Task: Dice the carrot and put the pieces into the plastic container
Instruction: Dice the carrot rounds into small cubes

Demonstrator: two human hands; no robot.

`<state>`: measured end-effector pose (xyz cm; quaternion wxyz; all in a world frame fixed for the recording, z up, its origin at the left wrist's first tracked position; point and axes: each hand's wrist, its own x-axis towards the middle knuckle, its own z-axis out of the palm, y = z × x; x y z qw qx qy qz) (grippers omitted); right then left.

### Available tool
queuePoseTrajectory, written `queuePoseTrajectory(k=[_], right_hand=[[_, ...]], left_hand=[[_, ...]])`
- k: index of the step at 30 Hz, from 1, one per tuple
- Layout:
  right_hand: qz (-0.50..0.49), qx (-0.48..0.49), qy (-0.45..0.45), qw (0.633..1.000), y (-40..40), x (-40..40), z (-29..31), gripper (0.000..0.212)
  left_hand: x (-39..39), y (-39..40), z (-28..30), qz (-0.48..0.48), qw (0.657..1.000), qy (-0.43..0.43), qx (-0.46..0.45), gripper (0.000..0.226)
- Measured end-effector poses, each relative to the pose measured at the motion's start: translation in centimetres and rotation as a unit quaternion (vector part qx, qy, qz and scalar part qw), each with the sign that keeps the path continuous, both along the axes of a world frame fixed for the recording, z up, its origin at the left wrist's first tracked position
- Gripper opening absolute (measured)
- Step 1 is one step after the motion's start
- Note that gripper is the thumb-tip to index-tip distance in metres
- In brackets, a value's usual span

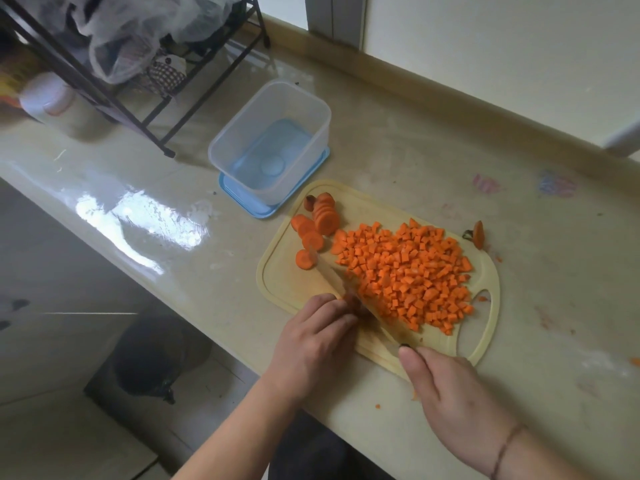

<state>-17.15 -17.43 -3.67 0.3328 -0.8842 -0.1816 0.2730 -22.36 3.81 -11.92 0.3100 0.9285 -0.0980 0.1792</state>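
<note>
While your knife (349, 292) stands with its blade along the left edge of the heap, the diced carrot (408, 275) lies piled across the middle of the yellow cutting board (277, 271), a little right of the frame's centre. Uncut carrot slices (317, 223) sit at the board's upper left corner, some leaning in a row, others lying flat just beside them. A carrot end (478, 233) with its dark stub rests off the board, at its upper right edge on the worktop (450, 150).

Your left hand (315, 344) has its fingers curled down at the near edge of the board, with the tips against the blade where a few carrot bits lie; whether it actually pinches anything you cannot tell from this view. Your right hand (446, 386) grips the knife's dark handle at the bottom right of the board, thumb laid forward along it, a thin band around the wrist.

Up and left of the board stands the plastic container (273, 140), clear and with no carrot in it, resting on its blue lid (242, 199); one corner of the lid lies just beside the board's far edge. Stray orange crumbs dot the worktop to the right of the board. In the upper left of the frame a black wire rack (114, 95) carries crumpled plastic bags (138, 32), with a white jar (59, 105) beside its legs.
</note>
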Motion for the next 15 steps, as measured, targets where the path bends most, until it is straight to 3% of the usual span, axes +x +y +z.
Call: queuePoseTrajectory(k=[6,15], right_hand=[[-0.018,0.025,0.021,0.999,-1.3,-0.3,0.5,0.068],[-0.002,-0.027,0.035,0.999,-2.9,-1.6,0.2,0.086]], left_hand=[[-0.5,0.0,-0.2,0.012,1.0,-0.007,0.01,0.022],[-0.4,0.1,-0.2,0.016,1.0,0.003,-0.005,0.018]])
